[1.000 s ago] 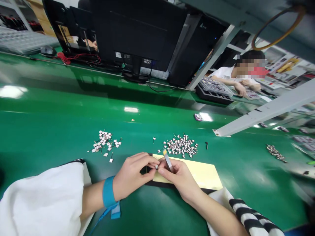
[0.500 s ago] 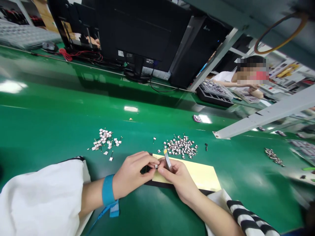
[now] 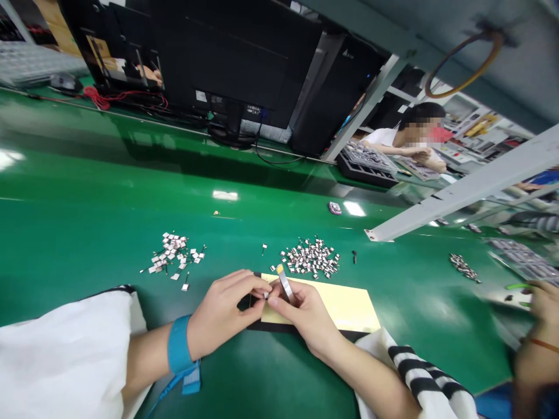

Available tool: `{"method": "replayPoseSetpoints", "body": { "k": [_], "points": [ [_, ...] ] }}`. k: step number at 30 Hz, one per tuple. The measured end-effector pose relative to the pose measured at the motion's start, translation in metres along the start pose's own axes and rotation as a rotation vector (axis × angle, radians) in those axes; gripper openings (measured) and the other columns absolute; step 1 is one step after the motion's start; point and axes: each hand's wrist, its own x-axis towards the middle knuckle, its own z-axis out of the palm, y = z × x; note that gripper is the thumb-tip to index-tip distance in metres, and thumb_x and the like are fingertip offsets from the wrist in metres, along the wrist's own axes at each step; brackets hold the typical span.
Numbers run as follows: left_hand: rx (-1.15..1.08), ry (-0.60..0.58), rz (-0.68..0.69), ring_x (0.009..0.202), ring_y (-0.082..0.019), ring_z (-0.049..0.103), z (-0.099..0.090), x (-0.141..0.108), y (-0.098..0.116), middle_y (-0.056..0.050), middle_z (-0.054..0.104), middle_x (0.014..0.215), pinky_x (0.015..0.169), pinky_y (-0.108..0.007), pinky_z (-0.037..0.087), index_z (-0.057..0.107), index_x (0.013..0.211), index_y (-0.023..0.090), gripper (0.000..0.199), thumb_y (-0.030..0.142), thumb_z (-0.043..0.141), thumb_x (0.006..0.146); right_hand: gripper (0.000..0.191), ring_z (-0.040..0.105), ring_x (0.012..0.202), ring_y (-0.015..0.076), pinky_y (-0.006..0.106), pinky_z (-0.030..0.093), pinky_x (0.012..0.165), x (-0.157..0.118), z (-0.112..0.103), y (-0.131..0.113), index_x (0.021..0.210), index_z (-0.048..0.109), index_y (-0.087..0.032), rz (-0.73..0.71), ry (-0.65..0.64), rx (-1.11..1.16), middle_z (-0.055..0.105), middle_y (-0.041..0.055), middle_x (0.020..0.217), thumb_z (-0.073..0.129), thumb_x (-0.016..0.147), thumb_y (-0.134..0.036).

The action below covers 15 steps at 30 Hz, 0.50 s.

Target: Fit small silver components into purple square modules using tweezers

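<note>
The left hand, with a blue wrist strap at its wrist, is curled, thumb and fingers pinched on a tiny metal part. The right hand is closed around metal tweezers, whose lower end is hidden among the fingers just beside that part. Both hands are over a pale yellow pad on the green surface. A heap of small parts lies just past the pad's far edge, and a second heap lies further left.
</note>
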Motion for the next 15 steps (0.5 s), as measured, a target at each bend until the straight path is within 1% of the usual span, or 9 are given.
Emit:
{"method": "replayPoseSetpoints", "body": {
  "k": [4,10,15],
  "points": [
    [-0.001,-0.011,-0.006,0.063,-0.008,0.054,0.0005,-0.0003,0.0007,0.0,0.058,0.068,0.059,-0.016,0.045,0.058,0.079,0.014,0.013,0.005,0.051,0.072,0.023,0.045,0.063,0.011,0.021,0.034,0.061,-0.0014,-0.0015,-0.0006,0.065,0.055,-0.014,0.001,-0.007,0.008,0.053,0.0005,0.068,0.067,0.067,-0.034],
    [-0.049,0.009,-0.028,0.064,-0.007,0.055,0.0009,-0.0007,0.0003,0.0,0.058,0.069,0.06,-0.015,0.046,0.057,0.079,0.014,0.013,0.004,0.052,0.071,0.023,0.046,0.063,0.0113,0.022,0.035,0.06,-0.0032,-0.0038,-0.0025,0.064,0.054,-0.015,-0.001,-0.011,0.002,0.054,0.0011,0.07,0.064,0.07,-0.034],
    [-0.061,0.009,-0.029,0.064,-0.007,0.055,0.0007,-0.0014,0.0007,0.0,0.058,0.069,0.06,-0.015,0.046,0.057,0.079,0.014,0.015,0.003,0.052,0.07,0.021,0.046,0.066,0.0111,0.022,0.035,0.063,-0.0031,-0.0025,-0.0023,0.065,0.054,-0.014,-0.007,-0.036,0.021,0.053,0.0008,0.071,0.064,0.071,-0.031]
  ]
}}
